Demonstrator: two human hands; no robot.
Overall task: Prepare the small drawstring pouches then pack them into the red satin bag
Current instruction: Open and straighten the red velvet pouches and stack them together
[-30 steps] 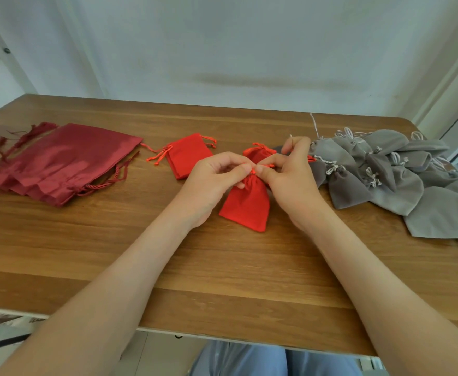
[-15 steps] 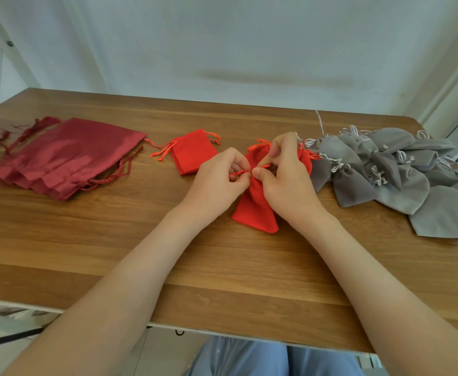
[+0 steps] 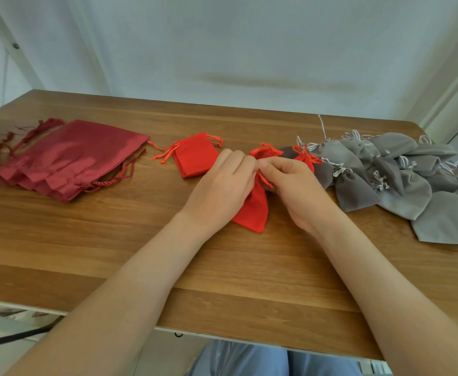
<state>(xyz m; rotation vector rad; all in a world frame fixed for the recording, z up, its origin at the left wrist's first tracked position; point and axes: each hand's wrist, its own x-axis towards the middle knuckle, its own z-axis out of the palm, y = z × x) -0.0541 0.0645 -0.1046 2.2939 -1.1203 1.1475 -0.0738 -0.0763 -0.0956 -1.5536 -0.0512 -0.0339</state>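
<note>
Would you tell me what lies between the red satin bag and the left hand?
A small flat red pouch on the table, per the head view.

It looked like a plain indoor packing spot: a brown wood-grain table (image 3: 114,240) against a bare pale wall (image 3: 249,50). Stock lay on it in batches, a heap of small grey drawstring pouches (image 3: 396,185) and a stack of dark red satin bags (image 3: 67,161).
</note>
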